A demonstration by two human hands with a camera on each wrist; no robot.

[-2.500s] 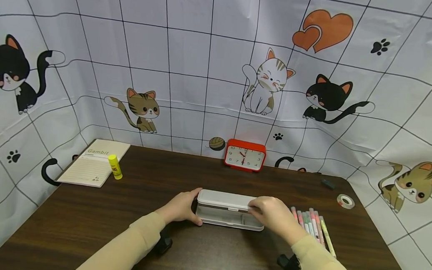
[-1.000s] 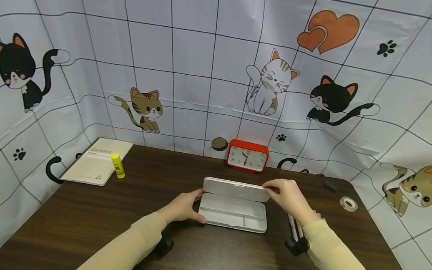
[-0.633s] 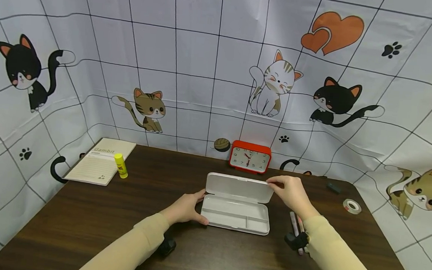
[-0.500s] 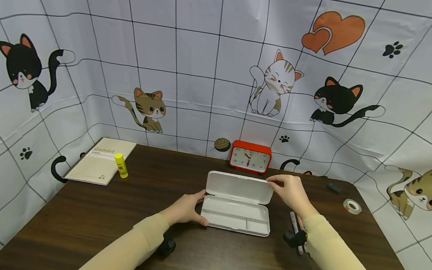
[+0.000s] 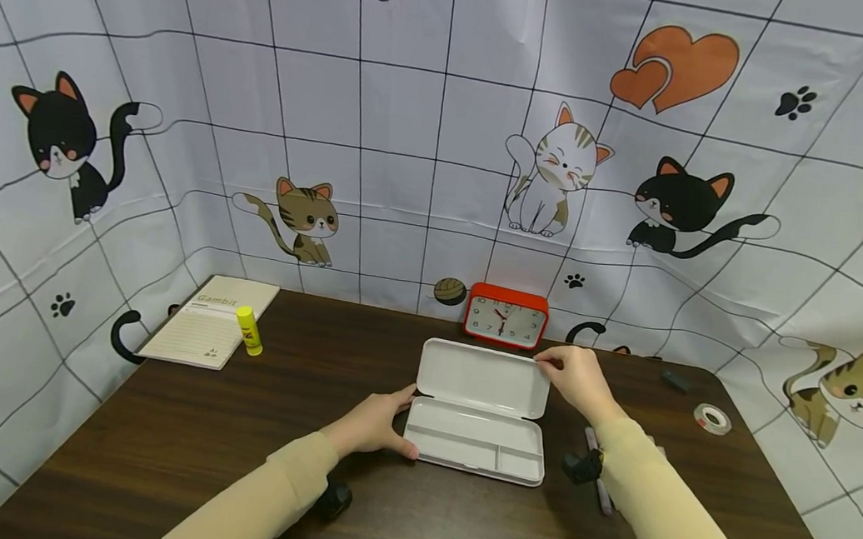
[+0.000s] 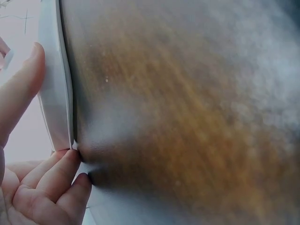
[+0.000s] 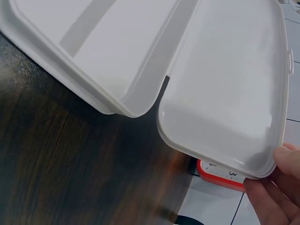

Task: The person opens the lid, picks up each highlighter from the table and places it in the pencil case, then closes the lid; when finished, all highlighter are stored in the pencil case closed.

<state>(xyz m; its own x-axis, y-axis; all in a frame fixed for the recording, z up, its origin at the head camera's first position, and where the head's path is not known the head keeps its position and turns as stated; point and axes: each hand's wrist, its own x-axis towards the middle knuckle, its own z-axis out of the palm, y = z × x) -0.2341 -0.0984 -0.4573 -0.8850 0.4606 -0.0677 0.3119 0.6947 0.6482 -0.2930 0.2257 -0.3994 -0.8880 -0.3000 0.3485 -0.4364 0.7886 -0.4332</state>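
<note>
From my remote place, I see a white rectangular plastic pencil case point(image 5: 456, 448) on the dark brown wooden desk point(image 5: 319, 378), in front of a red rectangular clock point(image 5: 507, 316). Its white flat lid point(image 5: 482, 378) rises from the far long edge and leans backward. Inside, thin walls make one long compartment at the back and two at the front, the right one smaller.

The left hand point(image 5: 371, 424) grasps the left end of the case, with the thumb at the near corner and fingers around the far side. The right hand point(image 5: 577, 380) pinches the far right corner of the lid between thumb and fingers.

Some pale slender pens point(image 5: 603, 496) lie partly hidden under the right forearm. Farther right I notice a white tape roll point(image 5: 725, 424); at far left, a yellow cylindrical glue stick point(image 5: 250, 332) stands beside a cream paper notebook point(image 5: 206, 320).
</note>
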